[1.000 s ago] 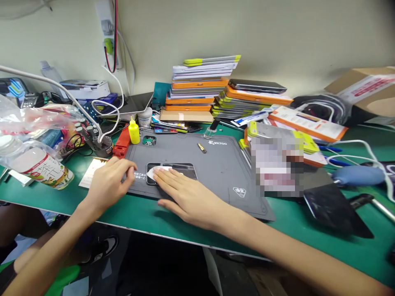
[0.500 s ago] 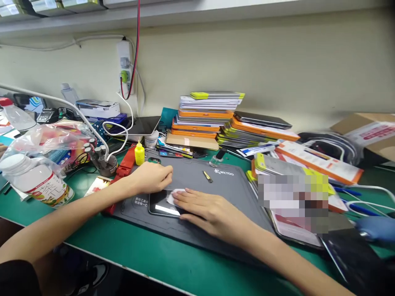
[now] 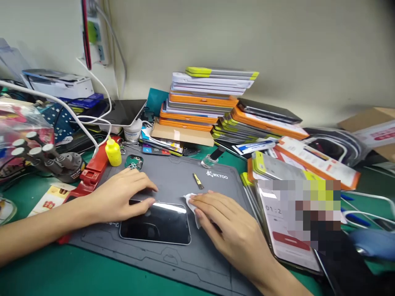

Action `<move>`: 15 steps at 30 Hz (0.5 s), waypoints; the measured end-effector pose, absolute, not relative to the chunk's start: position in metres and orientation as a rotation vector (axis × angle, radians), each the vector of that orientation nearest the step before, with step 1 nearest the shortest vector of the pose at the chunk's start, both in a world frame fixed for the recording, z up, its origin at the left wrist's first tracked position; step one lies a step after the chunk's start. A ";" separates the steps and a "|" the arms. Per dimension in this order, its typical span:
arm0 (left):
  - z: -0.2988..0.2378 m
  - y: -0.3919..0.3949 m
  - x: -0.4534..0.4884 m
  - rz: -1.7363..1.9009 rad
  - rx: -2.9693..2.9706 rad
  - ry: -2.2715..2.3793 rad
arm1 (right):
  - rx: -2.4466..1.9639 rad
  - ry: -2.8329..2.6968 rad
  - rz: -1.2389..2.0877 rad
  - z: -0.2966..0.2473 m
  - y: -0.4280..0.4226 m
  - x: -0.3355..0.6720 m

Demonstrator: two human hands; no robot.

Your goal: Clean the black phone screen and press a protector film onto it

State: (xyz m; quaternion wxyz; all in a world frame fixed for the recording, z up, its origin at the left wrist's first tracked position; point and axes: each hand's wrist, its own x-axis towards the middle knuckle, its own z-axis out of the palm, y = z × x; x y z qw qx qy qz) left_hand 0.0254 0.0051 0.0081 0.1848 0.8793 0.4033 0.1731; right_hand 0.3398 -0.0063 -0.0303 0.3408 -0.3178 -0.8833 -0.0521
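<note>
A smartphone [image 3: 157, 226] with a dark, glossy screen lies on the grey work mat [image 3: 203, 255]. At its upper left edge is my left hand [image 3: 126, 193], thumb and fingers apart, the thumb over the screen; whether it touches the glass I cannot tell. My right hand [image 3: 231, 226] is just right of the phone, fingers closed on a crumpled white wipe [image 3: 193, 205]. A small brush [image 3: 198, 181] lies on the mat beyond that hand. Farther left on the mat is a small green circuit board [image 3: 134, 162].
A yellow squeeze bottle [image 3: 113, 153] and a red strap-like piece [image 3: 92, 168] border the mat's left side. A small glass bottle [image 3: 210, 161] stands at its back edge. Stacked flat boxes [image 3: 194, 109] rise behind. Another phone [image 3: 277, 226] with a lit screen lies right.
My right hand has moved off the phone's screen to the right with the wipe. My left hand has uncurled from a fist and lowered to the phone's edge. The view has moved closer.
</note>
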 end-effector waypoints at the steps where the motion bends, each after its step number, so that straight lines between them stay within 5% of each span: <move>1: 0.009 0.005 0.026 0.486 2.494 1.085 | -0.848 -2.301 -0.157 -0.031 -0.008 0.341; 15: 0.003 0.003 0.032 0.313 2.785 0.614 | -0.512 -2.551 -0.181 -0.048 -0.013 0.348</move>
